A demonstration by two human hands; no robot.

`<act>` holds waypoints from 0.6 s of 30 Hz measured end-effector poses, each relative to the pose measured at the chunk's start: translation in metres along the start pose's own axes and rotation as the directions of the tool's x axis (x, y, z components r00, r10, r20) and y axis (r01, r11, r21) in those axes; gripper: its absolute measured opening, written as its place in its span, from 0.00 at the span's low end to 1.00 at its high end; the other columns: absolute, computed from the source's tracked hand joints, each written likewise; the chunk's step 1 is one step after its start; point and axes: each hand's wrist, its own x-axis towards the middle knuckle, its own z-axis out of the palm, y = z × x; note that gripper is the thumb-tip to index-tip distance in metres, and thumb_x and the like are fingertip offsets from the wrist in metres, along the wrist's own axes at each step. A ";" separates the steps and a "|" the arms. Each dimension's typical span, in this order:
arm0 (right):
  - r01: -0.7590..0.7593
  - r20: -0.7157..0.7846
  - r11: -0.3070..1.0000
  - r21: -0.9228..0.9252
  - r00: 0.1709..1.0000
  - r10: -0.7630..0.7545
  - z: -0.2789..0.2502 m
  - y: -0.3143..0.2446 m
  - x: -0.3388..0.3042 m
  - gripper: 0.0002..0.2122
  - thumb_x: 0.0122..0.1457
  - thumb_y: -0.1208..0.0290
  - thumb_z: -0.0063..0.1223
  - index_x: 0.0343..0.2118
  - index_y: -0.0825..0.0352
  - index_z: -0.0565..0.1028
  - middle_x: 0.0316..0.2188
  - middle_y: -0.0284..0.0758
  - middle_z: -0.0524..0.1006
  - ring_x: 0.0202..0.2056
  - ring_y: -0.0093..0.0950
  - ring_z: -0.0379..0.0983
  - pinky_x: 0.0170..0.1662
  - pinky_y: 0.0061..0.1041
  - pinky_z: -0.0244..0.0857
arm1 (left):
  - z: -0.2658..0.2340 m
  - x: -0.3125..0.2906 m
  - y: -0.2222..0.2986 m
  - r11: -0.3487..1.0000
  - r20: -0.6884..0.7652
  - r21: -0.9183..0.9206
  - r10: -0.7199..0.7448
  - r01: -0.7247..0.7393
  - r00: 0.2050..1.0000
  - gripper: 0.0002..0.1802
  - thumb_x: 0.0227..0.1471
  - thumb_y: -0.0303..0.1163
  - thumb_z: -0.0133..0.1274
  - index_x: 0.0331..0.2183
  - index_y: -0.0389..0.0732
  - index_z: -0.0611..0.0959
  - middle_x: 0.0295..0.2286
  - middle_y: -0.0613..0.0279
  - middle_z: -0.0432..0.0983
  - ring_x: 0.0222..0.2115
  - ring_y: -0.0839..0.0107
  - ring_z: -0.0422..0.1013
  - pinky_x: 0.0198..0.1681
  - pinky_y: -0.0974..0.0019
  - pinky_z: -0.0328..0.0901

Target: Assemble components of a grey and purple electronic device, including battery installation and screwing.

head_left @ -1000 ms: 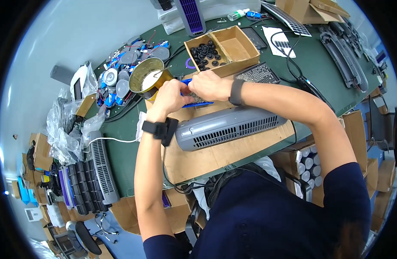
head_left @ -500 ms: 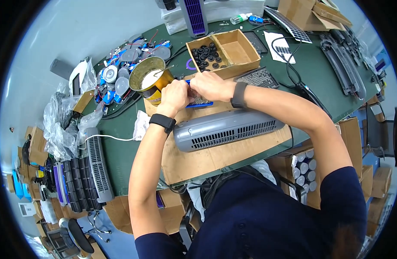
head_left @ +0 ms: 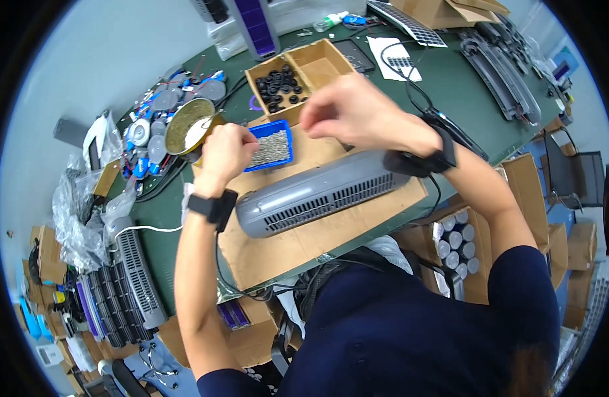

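Note:
My left hand [head_left: 226, 157] is closed, its fingertips pressed together at the left end of a blue tray [head_left: 291, 147] full of small metal screws [head_left: 270, 149]. Anything in its grip is hidden. To the right of the tray, my right hand [head_left: 357, 114] is raised above the cardboard with thumb and fingers curled into a pinch; whatever they hold is too small to make out. Below both hands a long grey slotted plastic housing [head_left: 318, 193] lies across a cardboard sheet [head_left: 331, 231]. Just behind the left hand, a tilted yellowish tin [head_left: 179, 132] contains something white.
An open cardboard box [head_left: 341, 56] with black round parts [head_left: 276, 86] stands behind the tray. Blue cells and grey discs [head_left: 155, 126] pile up at the left. Another slotted grey housing [head_left: 138, 271] lies at the left edge. A black cable [head_left: 410, 73] loops at the right.
My right hand has moved away from the left one, to the right, uncovering the screw tray. The left hand stays near the tin and tray. The whole view has shifted and turned slightly.

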 end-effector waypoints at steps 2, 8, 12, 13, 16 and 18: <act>-0.143 -0.101 0.983 0.117 0.983 0.155 -0.022 -0.002 -0.050 0.06 0.45 0.80 0.63 0.28 0.71 0.79 0.23 0.37 0.80 0.26 0.24 0.78 0.32 0.23 0.71 | -0.028 -0.008 0.036 0.979 0.016 -0.199 0.037 -0.033 0.999 0.08 0.42 0.27 0.62 0.29 0.37 0.87 0.25 0.51 0.81 0.24 0.63 0.77 0.31 0.63 0.71; -0.411 -0.343 0.855 0.316 0.791 0.507 0.006 0.025 -0.175 0.08 0.46 0.83 0.66 0.26 0.70 0.75 0.25 0.35 0.80 0.29 0.21 0.78 0.36 0.19 0.72 | -0.047 -0.009 0.133 0.769 0.164 -0.639 0.185 -0.039 0.969 0.06 0.49 0.25 0.59 0.31 0.32 0.84 0.23 0.65 0.78 0.24 0.82 0.70 0.28 0.76 0.65; -0.377 -0.497 0.898 0.227 0.748 0.440 0.043 0.027 -0.189 0.08 0.45 0.84 0.65 0.21 0.69 0.74 0.24 0.35 0.80 0.28 0.20 0.77 0.33 0.18 0.71 | -0.001 0.023 0.154 0.785 0.190 -0.616 0.226 -0.063 0.955 0.10 0.42 0.30 0.62 0.30 0.37 0.87 0.25 0.53 0.82 0.25 0.71 0.77 0.32 0.68 0.70; -0.346 -0.538 0.918 0.192 0.745 0.394 0.047 0.028 -0.189 0.09 0.45 0.84 0.65 0.20 0.70 0.73 0.22 0.36 0.80 0.27 0.20 0.78 0.32 0.19 0.71 | 0.008 0.028 0.158 0.787 0.194 -0.613 0.231 -0.066 0.953 0.10 0.42 0.30 0.62 0.30 0.37 0.87 0.25 0.53 0.82 0.25 0.71 0.77 0.32 0.68 0.70; -0.329 -0.556 0.920 0.214 0.733 0.392 0.050 0.028 -0.185 0.09 0.45 0.84 0.65 0.20 0.70 0.72 0.22 0.36 0.80 0.27 0.22 0.78 0.32 0.19 0.71 | 0.028 0.039 0.164 0.846 0.244 -0.531 0.195 -0.037 0.950 0.09 0.41 0.29 0.62 0.29 0.38 0.88 0.24 0.53 0.82 0.25 0.71 0.77 0.33 0.68 0.70; -0.325 -0.554 0.917 0.231 0.731 0.398 0.052 0.032 -0.186 0.09 0.45 0.84 0.65 0.20 0.70 0.72 0.22 0.36 0.80 0.27 0.23 0.79 0.32 0.20 0.71 | 0.036 0.043 0.165 0.853 0.252 -0.520 0.204 -0.045 0.946 0.08 0.40 0.28 0.62 0.28 0.38 0.88 0.25 0.53 0.82 0.26 0.70 0.77 0.34 0.68 0.71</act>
